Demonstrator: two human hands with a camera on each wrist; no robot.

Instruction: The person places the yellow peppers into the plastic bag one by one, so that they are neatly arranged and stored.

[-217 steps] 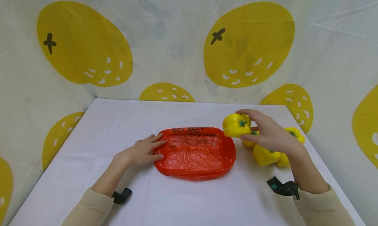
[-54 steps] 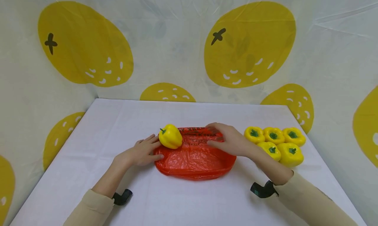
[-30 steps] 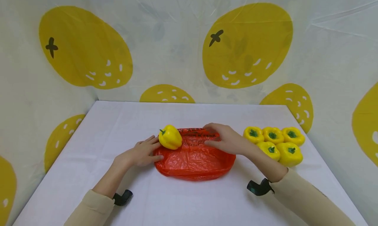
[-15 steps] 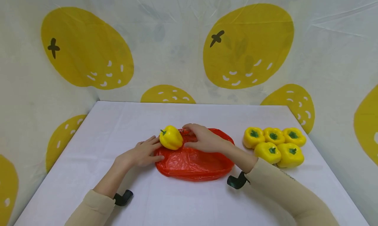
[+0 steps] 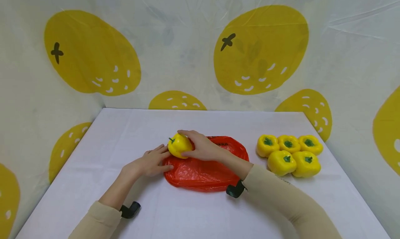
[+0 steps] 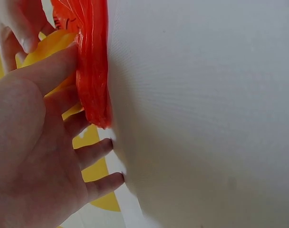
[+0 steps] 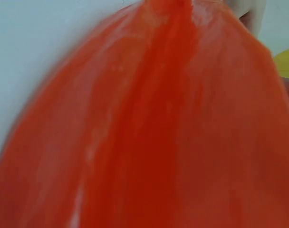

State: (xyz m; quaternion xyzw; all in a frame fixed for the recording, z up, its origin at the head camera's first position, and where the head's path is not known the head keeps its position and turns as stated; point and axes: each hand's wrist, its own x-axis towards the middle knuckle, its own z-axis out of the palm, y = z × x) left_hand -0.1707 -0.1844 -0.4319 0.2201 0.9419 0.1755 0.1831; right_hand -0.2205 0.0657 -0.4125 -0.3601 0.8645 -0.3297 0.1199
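In the head view, a red plastic bag (image 5: pixel 206 174) with dark print lies flat on the white table. One yellow bell pepper (image 5: pixel 178 148) with a green stem sits on the bag's left end. My right hand (image 5: pixel 203 148) grips this pepper from its right side, thumb in front and fingers behind. My left hand (image 5: pixel 149 162) rests at the bag's left edge, its fingers spread and straight, fingertips beside the pepper. The left wrist view shows the thumb and fingers (image 6: pixel 94 154) against the folded bag edge (image 6: pixel 93 71). Blurred red bag (image 7: pixel 149 118) fills most of the right wrist view.
Several more yellow bell peppers (image 5: pixel 289 143) stand in two close rows right of the bag. Behind and beside the white table (image 5: pixel 187 214) hangs a pale curtain (image 5: pixel 181 41) printed with big yellow fruits. A dark camera mount sits on each wrist.
Earlier my right hand held a pepper at the bag's right end. Later it hovered over the bag's right part, then moved left to the lone pepper and took hold. The left hand stayed.
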